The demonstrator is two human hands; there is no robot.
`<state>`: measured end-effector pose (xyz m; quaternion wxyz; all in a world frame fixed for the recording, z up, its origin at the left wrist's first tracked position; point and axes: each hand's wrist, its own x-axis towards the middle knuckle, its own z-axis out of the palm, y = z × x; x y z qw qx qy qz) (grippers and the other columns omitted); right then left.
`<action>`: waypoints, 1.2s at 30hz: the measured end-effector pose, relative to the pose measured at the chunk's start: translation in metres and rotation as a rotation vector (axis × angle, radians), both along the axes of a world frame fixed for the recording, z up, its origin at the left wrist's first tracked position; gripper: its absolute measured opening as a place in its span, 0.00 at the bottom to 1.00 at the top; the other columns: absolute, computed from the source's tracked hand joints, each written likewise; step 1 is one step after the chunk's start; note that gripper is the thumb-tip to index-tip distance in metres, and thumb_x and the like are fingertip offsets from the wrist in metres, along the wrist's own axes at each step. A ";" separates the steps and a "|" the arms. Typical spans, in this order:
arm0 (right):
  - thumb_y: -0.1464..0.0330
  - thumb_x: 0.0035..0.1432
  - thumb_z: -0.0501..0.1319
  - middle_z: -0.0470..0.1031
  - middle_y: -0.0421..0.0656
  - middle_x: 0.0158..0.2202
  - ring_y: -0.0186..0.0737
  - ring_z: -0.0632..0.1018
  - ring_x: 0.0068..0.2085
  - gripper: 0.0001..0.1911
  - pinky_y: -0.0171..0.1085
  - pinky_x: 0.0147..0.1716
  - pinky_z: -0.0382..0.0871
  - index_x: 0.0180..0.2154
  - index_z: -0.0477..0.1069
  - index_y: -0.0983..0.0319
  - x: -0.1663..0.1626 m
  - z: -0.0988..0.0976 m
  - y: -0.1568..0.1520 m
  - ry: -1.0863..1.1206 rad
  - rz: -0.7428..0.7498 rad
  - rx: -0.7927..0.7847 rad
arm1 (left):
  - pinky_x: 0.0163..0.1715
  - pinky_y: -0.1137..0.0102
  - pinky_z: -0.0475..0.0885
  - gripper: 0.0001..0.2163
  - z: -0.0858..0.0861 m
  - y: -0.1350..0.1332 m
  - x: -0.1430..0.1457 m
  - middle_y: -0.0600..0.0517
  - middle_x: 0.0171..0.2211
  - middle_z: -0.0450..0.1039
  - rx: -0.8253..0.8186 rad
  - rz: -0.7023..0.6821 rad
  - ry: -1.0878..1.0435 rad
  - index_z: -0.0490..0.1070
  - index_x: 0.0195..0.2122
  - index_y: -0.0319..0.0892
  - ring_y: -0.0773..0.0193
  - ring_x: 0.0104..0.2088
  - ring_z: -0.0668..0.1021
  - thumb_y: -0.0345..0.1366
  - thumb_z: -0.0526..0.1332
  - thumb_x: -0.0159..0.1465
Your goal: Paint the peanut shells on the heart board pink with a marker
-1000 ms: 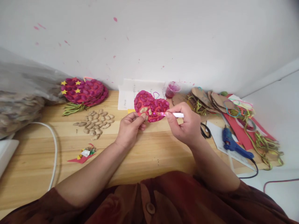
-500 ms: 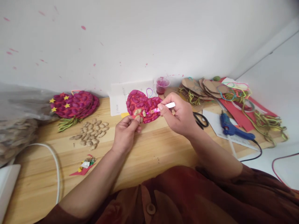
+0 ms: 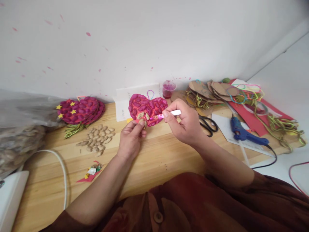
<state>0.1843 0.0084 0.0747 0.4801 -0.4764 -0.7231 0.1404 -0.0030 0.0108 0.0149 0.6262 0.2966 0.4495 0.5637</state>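
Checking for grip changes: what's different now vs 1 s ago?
No grip change. The left hand still pinches the heart by its lower edge; the right hand still holds the white brush, tip at the heart's lower right. The view shifted slightly. Peanut shells and glue gun stayed put.

The person wears a dark reddish-brown garment (image 3: pixel 183 203) of soft, slightly glossy cloth that fills the lower part of the view. A round brown button (image 3: pixel 158 217) sits on its front placket near the bottom, with folds of cloth running either side of it. The sleeves are short or pushed back, leaving both forearms bare down to the left hand (image 3: pixel 130 138) and right hand (image 3: pixel 184 124). No rings, watch or bracelet show.
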 end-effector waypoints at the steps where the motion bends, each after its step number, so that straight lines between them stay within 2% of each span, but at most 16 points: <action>1: 0.61 0.67 0.61 0.73 0.37 0.26 0.33 0.72 0.26 0.10 0.35 0.27 0.63 0.34 0.69 0.58 0.000 0.000 0.000 0.004 -0.008 0.011 | 0.22 0.78 0.64 0.14 -0.001 0.000 0.000 0.57 0.26 0.71 0.001 -0.009 -0.007 0.75 0.29 0.40 0.75 0.22 0.70 0.40 0.77 0.51; 10: 0.67 0.66 0.60 0.73 0.36 0.28 0.31 0.70 0.26 0.06 0.35 0.27 0.62 0.35 0.67 0.58 -0.006 -0.001 -0.002 -0.034 0.025 0.063 | 0.22 0.78 0.65 0.14 0.000 0.000 -0.001 0.55 0.29 0.75 -0.011 -0.005 -0.064 0.76 0.31 0.39 0.75 0.22 0.71 0.39 0.77 0.51; 13: 0.68 0.66 0.60 0.73 0.37 0.30 0.32 0.71 0.28 0.05 0.35 0.29 0.63 0.35 0.67 0.58 -0.007 -0.002 -0.003 -0.042 -0.004 0.133 | 0.22 0.78 0.66 0.14 0.000 0.000 -0.001 0.55 0.29 0.75 -0.009 0.003 -0.068 0.76 0.31 0.39 0.76 0.22 0.71 0.39 0.77 0.51; 22: 0.69 0.66 0.61 0.72 0.37 0.29 0.31 0.72 0.28 0.05 0.34 0.29 0.65 0.35 0.67 0.59 -0.010 -0.004 -0.004 -0.065 0.027 0.171 | 0.21 0.79 0.66 0.15 -0.002 0.001 0.000 0.55 0.28 0.74 0.003 0.006 -0.102 0.76 0.30 0.39 0.76 0.22 0.71 0.40 0.78 0.50; 30: 0.70 0.66 0.61 0.74 0.38 0.31 0.33 0.75 0.32 0.03 0.35 0.33 0.67 0.37 0.68 0.59 -0.006 -0.006 0.000 -0.099 0.051 0.204 | 0.20 0.79 0.65 0.17 -0.002 0.001 0.002 0.57 0.25 0.73 -0.004 0.024 -0.050 0.75 0.30 0.39 0.75 0.20 0.71 0.41 0.79 0.48; 36: 0.69 0.66 0.61 0.74 0.38 0.31 0.34 0.75 0.31 0.04 0.36 0.32 0.67 0.37 0.68 0.58 -0.008 -0.004 -0.003 -0.081 0.019 0.212 | 0.21 0.79 0.64 0.16 -0.007 0.001 0.000 0.58 0.22 0.70 0.041 0.029 0.020 0.74 0.31 0.39 0.74 0.20 0.71 0.43 0.77 0.52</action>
